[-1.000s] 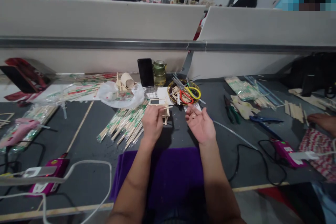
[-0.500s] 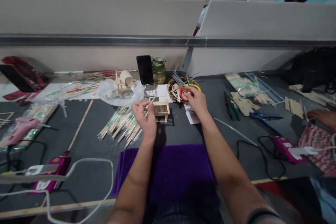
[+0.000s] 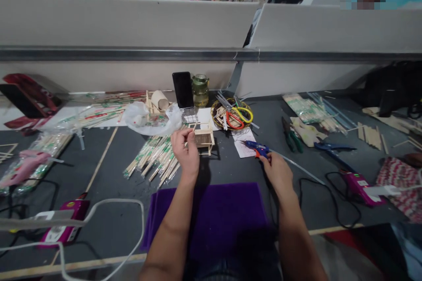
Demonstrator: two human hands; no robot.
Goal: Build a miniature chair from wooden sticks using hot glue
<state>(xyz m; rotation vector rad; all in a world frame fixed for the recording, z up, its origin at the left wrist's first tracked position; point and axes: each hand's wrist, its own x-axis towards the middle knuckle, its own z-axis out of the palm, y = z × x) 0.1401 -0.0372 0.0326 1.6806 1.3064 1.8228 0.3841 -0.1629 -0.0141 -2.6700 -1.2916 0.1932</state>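
My left hand [image 3: 185, 148] is closed in a pinch on a short wooden stick [image 3: 194, 126], whose tip points up. Just beyond it stands a small frame built of wooden sticks [image 3: 205, 137], partly hidden by the hand. On the right, my right hand [image 3: 276, 170] has its fingers closed round the handle of a blue glue gun [image 3: 254, 146] with an orange trigger. The nozzle points left, over a white printed paper [image 3: 243, 148]. A clear glue stick [image 3: 298, 166] trails from the gun's back. Scissors with red and yellow handles [image 3: 243, 115] lie on a basket of stick pieces [image 3: 216, 122].
Bundled sticks [image 3: 154, 156] lie left of the frame. A phone [image 3: 183, 90] and a green jar [image 3: 200, 90] stand behind. Green-handled pliers [image 3: 290, 135] and a blue cutter [image 3: 334, 146] lie right. A purple cloth [image 3: 227, 210] covers the near edge.
My right hand has let go of the scissors at the basket and moved down and right to take hold of the glue gun. My left hand stays nearly in place with the stick.
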